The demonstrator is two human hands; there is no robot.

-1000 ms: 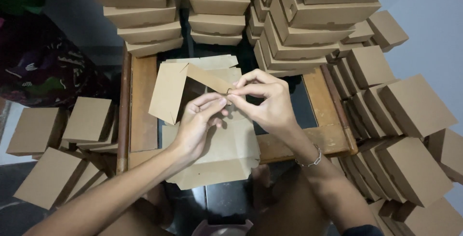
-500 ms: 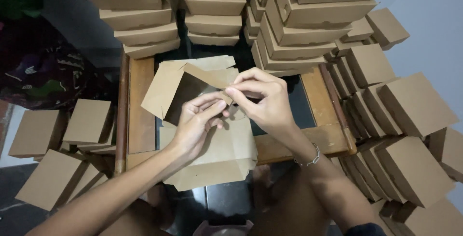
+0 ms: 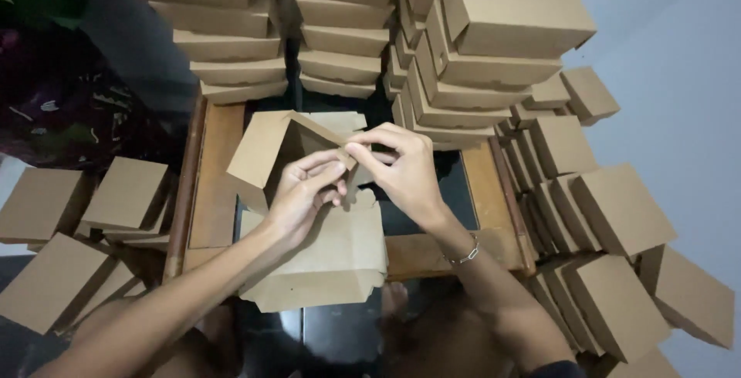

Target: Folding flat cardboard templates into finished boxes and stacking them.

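A brown cardboard box blank (image 3: 324,247) lies over a small wooden-framed table (image 3: 216,185), half folded. Its far end is raised into walls (image 3: 262,146) around a dark hollow. My left hand (image 3: 301,193) and my right hand (image 3: 401,169) meet at the upper right corner of that raised part. Both pinch the same cardboard flap between fingertips and thumbs. The right wrist wears a thin bracelet (image 3: 463,254).
Tall stacks of folded brown boxes (image 3: 347,38) stand behind the table. More finished boxes (image 3: 602,208) lean in rows on the right, and several lie on the floor at left (image 3: 123,193). A pale wall is at far right.
The far end of the blank has been folded up from a flat flap into standing walls. Both hands stayed at the corner, pinching it.
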